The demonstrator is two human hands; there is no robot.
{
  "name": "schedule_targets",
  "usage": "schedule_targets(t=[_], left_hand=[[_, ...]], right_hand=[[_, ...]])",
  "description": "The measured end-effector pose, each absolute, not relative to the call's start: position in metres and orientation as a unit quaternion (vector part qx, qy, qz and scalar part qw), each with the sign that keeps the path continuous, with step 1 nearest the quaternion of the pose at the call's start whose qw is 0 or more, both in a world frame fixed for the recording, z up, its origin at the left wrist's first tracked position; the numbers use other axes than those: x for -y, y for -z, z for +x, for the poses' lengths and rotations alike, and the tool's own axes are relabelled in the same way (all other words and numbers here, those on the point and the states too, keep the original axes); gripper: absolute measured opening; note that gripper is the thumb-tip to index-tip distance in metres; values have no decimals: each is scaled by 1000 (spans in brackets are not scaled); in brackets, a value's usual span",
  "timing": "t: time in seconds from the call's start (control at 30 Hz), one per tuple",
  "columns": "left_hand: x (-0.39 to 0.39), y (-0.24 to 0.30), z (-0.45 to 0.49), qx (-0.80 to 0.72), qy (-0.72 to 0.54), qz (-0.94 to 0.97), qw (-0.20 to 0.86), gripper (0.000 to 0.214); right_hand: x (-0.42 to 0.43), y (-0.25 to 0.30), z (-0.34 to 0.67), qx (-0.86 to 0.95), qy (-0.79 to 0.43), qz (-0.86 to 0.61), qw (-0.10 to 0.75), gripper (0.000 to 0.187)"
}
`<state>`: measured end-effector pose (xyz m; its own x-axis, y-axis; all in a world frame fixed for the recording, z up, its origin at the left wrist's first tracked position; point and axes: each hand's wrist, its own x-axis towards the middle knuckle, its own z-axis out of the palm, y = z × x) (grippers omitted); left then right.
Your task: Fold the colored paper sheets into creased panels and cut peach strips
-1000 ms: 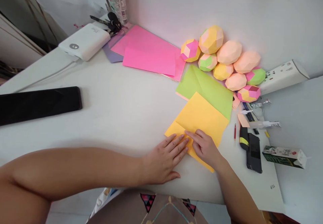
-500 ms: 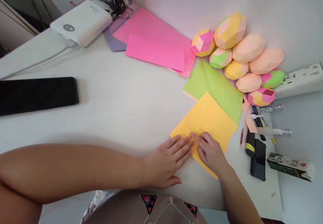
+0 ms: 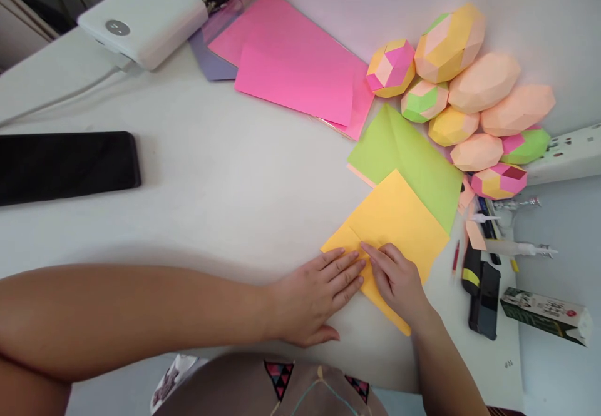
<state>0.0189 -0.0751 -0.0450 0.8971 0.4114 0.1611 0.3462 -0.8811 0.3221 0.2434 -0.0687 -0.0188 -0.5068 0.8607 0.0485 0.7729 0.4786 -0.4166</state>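
Observation:
A yellow sheet of paper [image 3: 404, 216] lies on the desk with its lower-left side folded over in a strip. My left hand [image 3: 323, 297] is flat, fingers spread, with its fingertips resting on the folded part. Beside it, my right hand [image 3: 397, 278] presses the tip of its index finger on the paper close to the left fingertips. The other right fingers are curled in, and I see nothing held in them. Partly under the yellow sheet is a green sheet of paper [image 3: 413, 159] with a crease across it.
Pink sheets [image 3: 295, 72] lie at the back, near several faceted paper shapes [image 3: 483, 81] against the wall. A white power bank [image 3: 143, 19] with a cable and a black phone [image 3: 66, 166] are on the left. Pens, a smaller phone [image 3: 485, 300] and a carton [image 3: 547, 316] sit right.
The camera view has shifted a little. The right index fingertip has slid slightly along the fold of the yellow paper; the left hand stays flat on it.

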Motion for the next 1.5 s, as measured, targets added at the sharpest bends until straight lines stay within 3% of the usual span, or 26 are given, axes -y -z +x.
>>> schedule_targets(t=[0.4, 0.93, 1.5], left_hand=[[77, 46, 19, -206, -124, 961, 138, 82], [77, 46, 20, -219, -113, 959, 141, 83], [78, 44, 21, -225, -103, 959, 139, 78]], right_hand=[[68, 18, 243, 866, -142, -470, 98, 50], [65, 16, 242, 853, -158, -480, 131, 53], [63, 14, 241, 865, -125, -486, 3, 51]])
